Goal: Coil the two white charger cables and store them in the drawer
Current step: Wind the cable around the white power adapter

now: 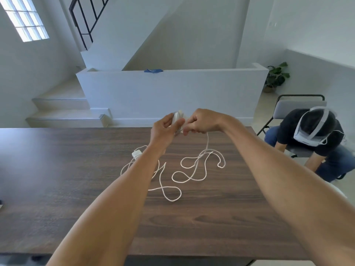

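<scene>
The white charger block (pixel 177 120) held up between the left hand (pixel 163 131) and the right hand (pixel 201 123) is blurred and mostly covered by fingers, so each grip is hard to read. The left forearm hides part of the second adapter (pixel 136 153) and its cable (pixel 165 189). A dark object (pixel 1 205) on the surface (pixel 57 169) is cut off by the left edge.

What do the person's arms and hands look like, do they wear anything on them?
Both arms are bare all the way up to where the picture ends: no sleeves show. The left hand and right hand wear no gloves. No rings, watch or bracelets can be seen on the fingers or wrists. No marks or drawings show on them either.
</scene>
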